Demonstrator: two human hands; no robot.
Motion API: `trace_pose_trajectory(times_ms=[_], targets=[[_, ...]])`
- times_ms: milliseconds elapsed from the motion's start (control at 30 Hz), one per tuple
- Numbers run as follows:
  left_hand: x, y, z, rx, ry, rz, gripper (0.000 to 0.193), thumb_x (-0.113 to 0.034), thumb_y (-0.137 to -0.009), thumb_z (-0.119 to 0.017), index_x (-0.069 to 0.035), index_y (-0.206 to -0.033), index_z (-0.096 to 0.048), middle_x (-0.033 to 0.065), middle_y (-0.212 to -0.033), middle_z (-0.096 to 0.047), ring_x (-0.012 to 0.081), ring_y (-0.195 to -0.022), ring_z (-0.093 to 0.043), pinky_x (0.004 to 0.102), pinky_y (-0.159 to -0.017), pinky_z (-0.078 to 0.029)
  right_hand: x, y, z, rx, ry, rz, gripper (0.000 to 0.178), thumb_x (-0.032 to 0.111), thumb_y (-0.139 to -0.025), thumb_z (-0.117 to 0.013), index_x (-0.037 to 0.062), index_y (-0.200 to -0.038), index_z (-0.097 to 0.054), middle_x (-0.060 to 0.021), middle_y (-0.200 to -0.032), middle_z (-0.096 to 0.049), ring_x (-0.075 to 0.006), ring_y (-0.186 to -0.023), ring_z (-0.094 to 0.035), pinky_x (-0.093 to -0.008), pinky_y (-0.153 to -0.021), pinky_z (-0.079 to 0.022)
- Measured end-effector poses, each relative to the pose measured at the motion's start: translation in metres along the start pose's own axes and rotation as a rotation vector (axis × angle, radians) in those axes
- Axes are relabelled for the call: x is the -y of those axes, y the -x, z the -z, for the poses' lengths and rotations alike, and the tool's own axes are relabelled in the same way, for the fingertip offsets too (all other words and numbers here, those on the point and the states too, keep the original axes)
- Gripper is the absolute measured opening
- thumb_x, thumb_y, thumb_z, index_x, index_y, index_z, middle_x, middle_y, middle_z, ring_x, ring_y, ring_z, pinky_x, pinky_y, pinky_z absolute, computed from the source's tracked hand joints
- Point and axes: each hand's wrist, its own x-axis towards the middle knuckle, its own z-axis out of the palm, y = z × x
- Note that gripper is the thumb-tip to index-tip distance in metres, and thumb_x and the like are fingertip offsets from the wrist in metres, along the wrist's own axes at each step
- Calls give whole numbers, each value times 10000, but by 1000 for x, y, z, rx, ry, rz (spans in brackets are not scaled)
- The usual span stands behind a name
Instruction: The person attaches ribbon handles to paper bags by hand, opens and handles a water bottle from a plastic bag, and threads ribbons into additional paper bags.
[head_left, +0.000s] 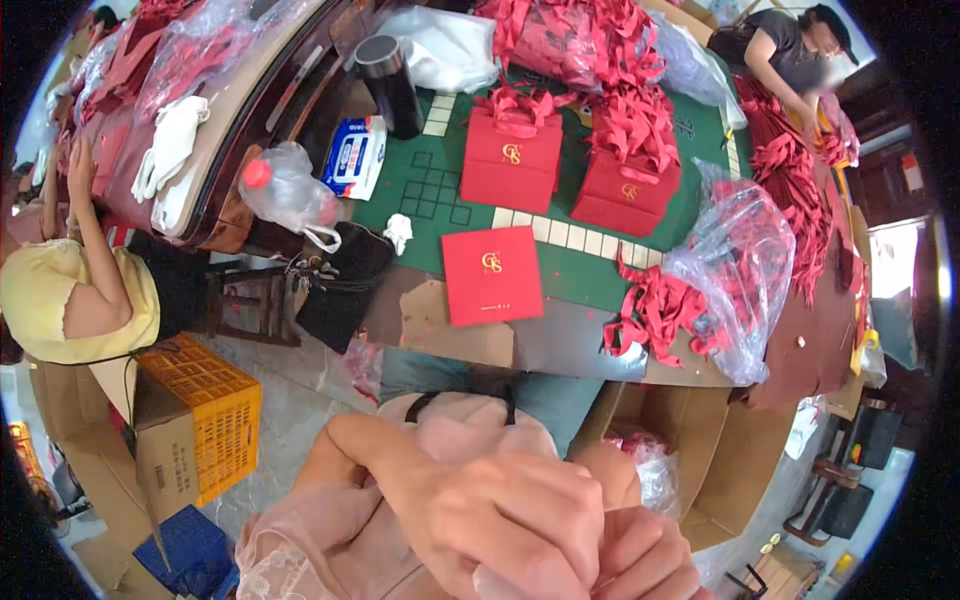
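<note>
My left hand (pixel 515 515) and my right hand (pixel 648 555) are raised close to the camera in front of my chest, side by side and touching or nearly so. The fingers of both are curled closed. Whatever they may hold is hidden behind the knuckles. Beyond them, a flat red paper bag (pixel 492 275) with a gold emblem lies at the near side of the table. Loose red ribbons (pixel 660 318) spill from a clear plastic bag (pixel 745 260) to its right. Farther back are two stacks of red gift bags (pixel 512 160) (pixel 625 190) with ribbon handles.
A black tumbler (pixel 388 88), a pack of wipes (pixel 354 158) and a plastic bottle (pixel 290 190) stand at the left of the green tabletop (pixel 585 265). Cardboard boxes (pixel 720 465) and a yellow crate (pixel 205 410) flank me. Co-workers sit left (pixel 80 300) and far right (pixel 775 60).
</note>
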Motion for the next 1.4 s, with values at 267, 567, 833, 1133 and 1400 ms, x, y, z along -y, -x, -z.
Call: trace_pose_trajectory(times_ms=[267,567,833,1133,1400], targets=[[-21,3,20,274,-68,252,165,-80,-867,-693,-38,-711,-726,66,-680,-635,157,-563,-513,268,-489,-383,-16,1,28,296,-282,32,116,108,-952,-645,102,-999,-538,-102,-1080,-695,-216,-924,-696,-315,-819,-535],[-28,-20,58,825,-40,173,112,-80,-919,-656,-67,-867,-755,53,-802,-676,149,-579,-533,277,-556,-415,-2,-21,-6,-29,-606,-427,248,80,-976,-574,37,-736,-618,-186,-793,-708,-264,-630,-678,-313,-566,-549],[-33,-4,95,839,-56,52,285,-31,-960,-472,-106,-740,-637,86,-697,-640,254,-548,-595,333,-488,-467,-19,26,2,-93,-795,-527,566,405,-1058,-281,11,-744,-539,-177,-678,-602,-339,-607,-614,-403,-584,-503],[-6,3,264,125,-1667,434,128,-86,-849,-708,-12,-945,-667,88,-863,-628,179,-765,-618,302,-674,-479,-76,186,131,-171,712,-1142,87,-3,-898,-643,-1,-985,-635,-62,-957,-650,-123,-866,-638,-266,-784,-521],[3,-98,351,292,-2084,-34,144,-89,-875,-623,-55,-996,-692,153,-945,-636,349,-924,-617,445,-811,-485,-53,202,175,-129,1337,-925,154,-38,-896,-603,12,-1038,-634,-121,-950,-612,-239,-839,-631,-328,-741,-507]])
